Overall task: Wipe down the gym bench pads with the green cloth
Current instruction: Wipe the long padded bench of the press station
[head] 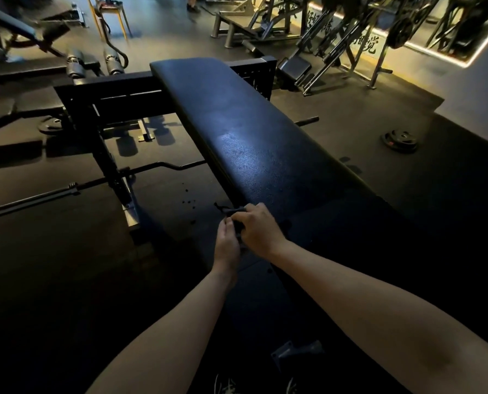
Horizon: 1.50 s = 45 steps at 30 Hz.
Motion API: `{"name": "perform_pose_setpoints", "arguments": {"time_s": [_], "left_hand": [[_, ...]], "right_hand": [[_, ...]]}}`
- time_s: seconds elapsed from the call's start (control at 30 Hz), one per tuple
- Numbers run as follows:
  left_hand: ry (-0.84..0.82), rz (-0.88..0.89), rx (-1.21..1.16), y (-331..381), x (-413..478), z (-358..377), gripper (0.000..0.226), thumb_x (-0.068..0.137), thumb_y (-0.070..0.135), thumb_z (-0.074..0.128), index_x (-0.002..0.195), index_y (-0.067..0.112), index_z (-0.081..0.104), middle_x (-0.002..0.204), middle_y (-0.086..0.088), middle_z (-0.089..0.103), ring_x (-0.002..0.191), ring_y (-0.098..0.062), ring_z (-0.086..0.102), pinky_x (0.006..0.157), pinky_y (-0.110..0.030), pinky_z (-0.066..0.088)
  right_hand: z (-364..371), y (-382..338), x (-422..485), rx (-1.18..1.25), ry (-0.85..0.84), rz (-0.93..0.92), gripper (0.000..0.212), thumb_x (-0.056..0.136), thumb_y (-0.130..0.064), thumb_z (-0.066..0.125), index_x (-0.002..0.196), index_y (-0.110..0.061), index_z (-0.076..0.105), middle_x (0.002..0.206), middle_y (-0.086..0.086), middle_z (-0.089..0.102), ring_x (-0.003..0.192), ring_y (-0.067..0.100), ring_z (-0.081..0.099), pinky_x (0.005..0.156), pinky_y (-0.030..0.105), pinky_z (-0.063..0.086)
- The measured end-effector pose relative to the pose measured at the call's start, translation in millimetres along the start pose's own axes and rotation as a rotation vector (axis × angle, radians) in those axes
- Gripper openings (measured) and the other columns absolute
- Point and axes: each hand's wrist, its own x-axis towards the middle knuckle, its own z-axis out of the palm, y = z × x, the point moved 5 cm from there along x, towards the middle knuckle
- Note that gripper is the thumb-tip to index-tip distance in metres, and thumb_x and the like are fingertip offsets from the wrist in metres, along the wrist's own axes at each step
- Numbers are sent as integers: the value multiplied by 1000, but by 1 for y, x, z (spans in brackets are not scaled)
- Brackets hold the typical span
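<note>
A long black bench pad (254, 132) runs from the upper middle down toward me, with a shiny patch at its middle. At its near left edge both my hands meet around a small dark cloth (232, 210); its colour does not show in the dim light. My right hand (258, 228) grips the cloth from above, against the pad's side edge. My left hand (228, 245) pinches the cloth's lower part from below. Most of the cloth is hidden between my fingers.
A curl bar (95, 183) lies on the floor left of the bench, beside the black frame upright (106, 155). Weight plates (399, 139) lie on the floor at right. More racks (347, 38) and another bench (18, 29) stand further back.
</note>
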Motion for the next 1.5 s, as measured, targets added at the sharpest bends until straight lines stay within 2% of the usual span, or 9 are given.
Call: {"name": "perform_pose_setpoints", "arguments": {"time_s": [0.13, 0.27, 0.5, 0.67, 0.8, 1.07, 1.27, 1.37, 1.5], "left_hand": [[-34, -88, -169, -5, 6, -2, 39, 105, 43, 45, 137, 23, 55, 127, -8, 68, 114, -25, 66, 84, -38, 58], [-133, -172, -134, 3, 11, 2, 28, 106, 26, 50, 133, 20, 55, 108, -6, 72, 87, -19, 71, 62, -30, 59], [356, 50, 203, 29, 54, -38, 30, 95, 9, 60, 124, 17, 59, 114, -8, 66, 111, -32, 65, 101, -48, 52], [104, 1, 175, 22, 60, 9, 36, 89, 31, 67, 122, 25, 53, 120, -9, 66, 110, -25, 65, 100, -42, 52], [190, 36, 246, 15, 49, 14, 20, 99, 23, 61, 115, 22, 48, 116, -8, 61, 103, -21, 61, 77, -21, 47], [48, -27, 210, -5, 3, 8, 9, 98, 17, 55, 100, 14, 63, 90, -8, 65, 79, -20, 60, 67, -34, 49], [245, 72, 157, 27, 51, 7, 10, 96, 19, 61, 106, 16, 61, 109, -14, 67, 98, -24, 61, 99, -44, 49], [173, 56, 188, 36, 72, 16, 26, 95, 34, 56, 112, 16, 61, 106, -11, 65, 97, -24, 61, 97, -42, 49], [189, 55, 314, 30, 61, 16, 17, 99, 20, 59, 115, 15, 55, 108, -12, 66, 101, -30, 65, 94, -39, 53]], "right_hand": [[3, -8, 0, 63, -34, 12, 53, 86, -15, 55, 139, -22, 55, 109, 12, 67, 97, 36, 51, 93, 43, 44], [-11, 0, 3, 111, -59, -17, 72, 74, -23, 55, 146, -26, 44, 119, 3, 68, 109, 34, 54, 100, 44, 43], [-12, 33, -8, -53, 171, 70, 44, 85, -25, 58, 128, -20, 61, 122, -2, 60, 115, 25, 51, 94, 41, 35], [-7, 33, -7, -106, 173, 78, 41, 82, -24, 58, 122, -17, 63, 120, 1, 59, 115, 24, 51, 98, 41, 36], [-11, 32, -8, -87, 189, 101, 39, 81, -25, 57, 119, -17, 65, 113, 2, 61, 111, 25, 52, 96, 40, 37], [-14, 31, -8, -41, 203, 145, 43, 79, -26, 49, 117, -18, 68, 105, 1, 64, 105, 25, 55, 95, 40, 37], [-12, 35, -9, -19, 246, 151, 40, 76, -26, 51, 110, -21, 73, 107, -3, 68, 105, 23, 59, 92, 39, 37], [-13, 37, -11, 33, 264, 162, 38, 75, -22, 53, 106, -19, 74, 112, -3, 71, 110, 20, 61, 95, 40, 39], [-14, 37, -11, 23, 281, 143, 39, 74, -21, 52, 105, -17, 75, 114, 0, 72, 111, 20, 63, 95, 40, 42]]}}
